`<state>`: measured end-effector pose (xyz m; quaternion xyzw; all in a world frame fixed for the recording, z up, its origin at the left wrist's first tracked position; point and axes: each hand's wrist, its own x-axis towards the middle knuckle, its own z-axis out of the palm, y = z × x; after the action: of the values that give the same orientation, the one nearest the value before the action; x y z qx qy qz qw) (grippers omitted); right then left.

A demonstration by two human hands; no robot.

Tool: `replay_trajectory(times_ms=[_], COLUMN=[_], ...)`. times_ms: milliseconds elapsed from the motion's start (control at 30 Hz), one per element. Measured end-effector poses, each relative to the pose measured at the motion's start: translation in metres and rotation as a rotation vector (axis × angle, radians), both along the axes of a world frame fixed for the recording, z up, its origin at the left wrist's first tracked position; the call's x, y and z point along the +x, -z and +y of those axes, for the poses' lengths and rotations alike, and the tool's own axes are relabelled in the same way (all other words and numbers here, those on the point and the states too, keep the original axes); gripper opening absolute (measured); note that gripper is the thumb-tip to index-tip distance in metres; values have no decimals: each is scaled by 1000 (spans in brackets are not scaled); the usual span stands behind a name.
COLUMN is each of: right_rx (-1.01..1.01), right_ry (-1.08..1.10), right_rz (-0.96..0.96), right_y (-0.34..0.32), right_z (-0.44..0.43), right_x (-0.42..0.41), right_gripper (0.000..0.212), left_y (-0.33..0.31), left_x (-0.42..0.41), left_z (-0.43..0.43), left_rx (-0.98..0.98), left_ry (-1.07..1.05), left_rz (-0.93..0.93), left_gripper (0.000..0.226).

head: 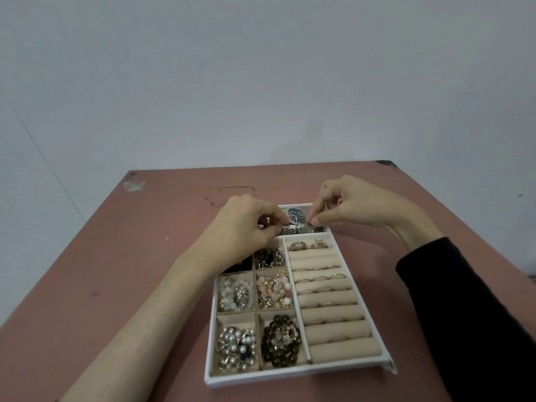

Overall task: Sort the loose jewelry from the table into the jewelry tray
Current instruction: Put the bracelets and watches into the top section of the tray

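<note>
White-rimmed, beige-lined jewelry tray [290,378] sits on a pinkish table [116,256]. Its left cells hold pearl beads [235,294] and chains [269,258]. Over the far cell, the left hand [246,224] and right hand [353,204] each pinch the band of a dark-dialled watch [296,215], its dial unreadable. Rings [298,245] sit in the right-hand rolls.

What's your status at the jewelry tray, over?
Left hand and right hand each pinch the wristwatch by its band. Wristwatch at the far compartment of the jewelry tray. Other compartments already hold jewelry. Nothing blocking.
</note>
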<state>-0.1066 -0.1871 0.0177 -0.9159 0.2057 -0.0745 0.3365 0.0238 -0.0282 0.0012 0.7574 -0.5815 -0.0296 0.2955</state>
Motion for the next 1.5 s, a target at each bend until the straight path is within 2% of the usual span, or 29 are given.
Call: replay_trajectory(times_ms=[200,367,500,700,967,1067,1167,1233,1300,1367,1433,1500], right_rx=[45,91,106,184,295,215,232,290,309,339,348,304], right_ry=[136,248,263,321,500,567,543,504,468,423,395,391], right_rz=[-158,-278,-305,-352,-455,-397,-316,-292,-281,-288,-297,-305], right_y=[2,6,8,10,18,26,30,36,37,36,34,34], right_z=[-7,-8,-6,-7,-9,-12,-5,0,8,15,21,24], right_x=[0,2,4,-6,-30,-36,-43,-46,-48,-50,-52,-53], right_gripper=[8,9,10,11,14,26,34,36,32,26,42,46], left_y=[-6,-18,-17,-15,-6,-4,-1,1,6,10,14,17], left_x=[16,35,42,47,60,58,50,44,39,36,33,29], left_z=[-10,-38,-51,-45,-6,10,24,31,38,44,49,53], left_rx=[-86,256,316,305,255,241,250,245,214,165,119,73], left_ry=[-49,55,102,18,-386,-479,-522,-544,-549,-528,-496,-472], left_rz=[15,-17,-85,-105,-105,-72,-26,-4,16,60,95,108], left_gripper=[19,23,19,16,27,23,11,12,10,18,25,22])
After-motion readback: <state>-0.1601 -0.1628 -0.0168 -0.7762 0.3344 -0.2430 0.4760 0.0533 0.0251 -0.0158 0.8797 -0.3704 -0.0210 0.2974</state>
